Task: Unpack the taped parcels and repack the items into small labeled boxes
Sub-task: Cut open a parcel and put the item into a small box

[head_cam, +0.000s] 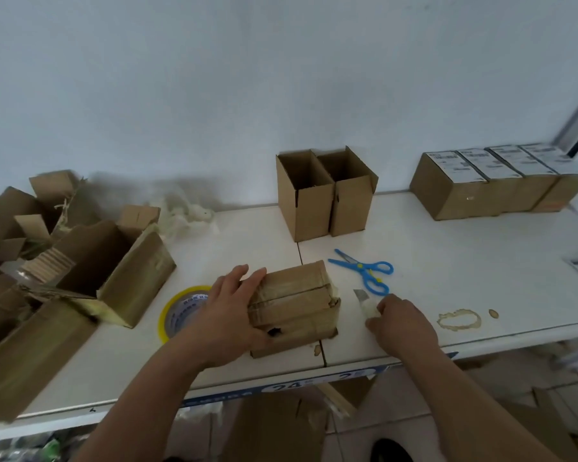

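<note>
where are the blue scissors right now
In the head view the blue scissors lie flat on the white table, right of the taped parcel, in front of the two open boxes and just beyond the right hand.

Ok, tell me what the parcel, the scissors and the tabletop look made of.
Parcel: brown cardboard under glossy clear tape, judging by the sheen. Scissors: blue, likely plastic handles; blades also blue, material unclear. Tabletop: smooth white, probably laminate, stained.
</note>
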